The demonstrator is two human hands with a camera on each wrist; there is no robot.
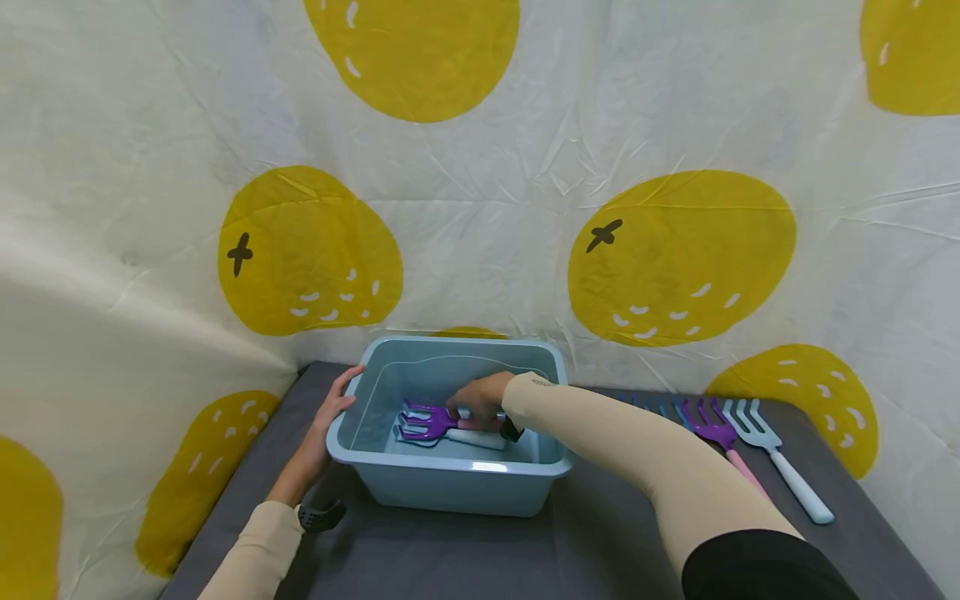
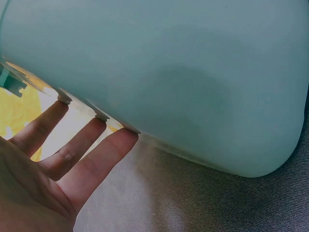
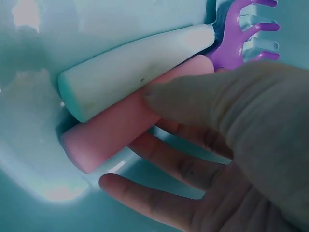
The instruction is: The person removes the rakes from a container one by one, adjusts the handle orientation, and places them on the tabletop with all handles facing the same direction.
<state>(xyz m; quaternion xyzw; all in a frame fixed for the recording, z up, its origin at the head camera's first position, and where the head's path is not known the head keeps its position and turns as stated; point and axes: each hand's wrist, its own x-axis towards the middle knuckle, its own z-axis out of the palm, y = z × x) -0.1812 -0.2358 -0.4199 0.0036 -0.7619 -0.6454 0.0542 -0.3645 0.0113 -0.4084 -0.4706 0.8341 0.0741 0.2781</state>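
A light blue plastic tub (image 1: 450, 485) stands on the table. Against its left side rest the straight fingers of my left hand (image 1: 324, 427); in the left wrist view the fingertips (image 2: 126, 137) touch the outer wall. Inside the tub, my right hand (image 1: 477, 396) holds a purple garden hand fork (image 1: 427, 421) by its pink handle (image 3: 111, 133), thumb on top and fingers beneath. Right beside it lies a light blue hand fork with a white handle (image 3: 135, 72). The purple tines partly cover the light blue ones, and my right hand hides part of the handles in the head view.
To the right on the grey table (image 1: 450, 554) lie another purple hand fork (image 1: 711, 429) and a light blue hand fork (image 1: 757, 433). Several blue tines (image 1: 660, 408) show behind my right forearm. A white sheet with yellow fruit shapes (image 1: 480, 250) hangs close behind the tub.
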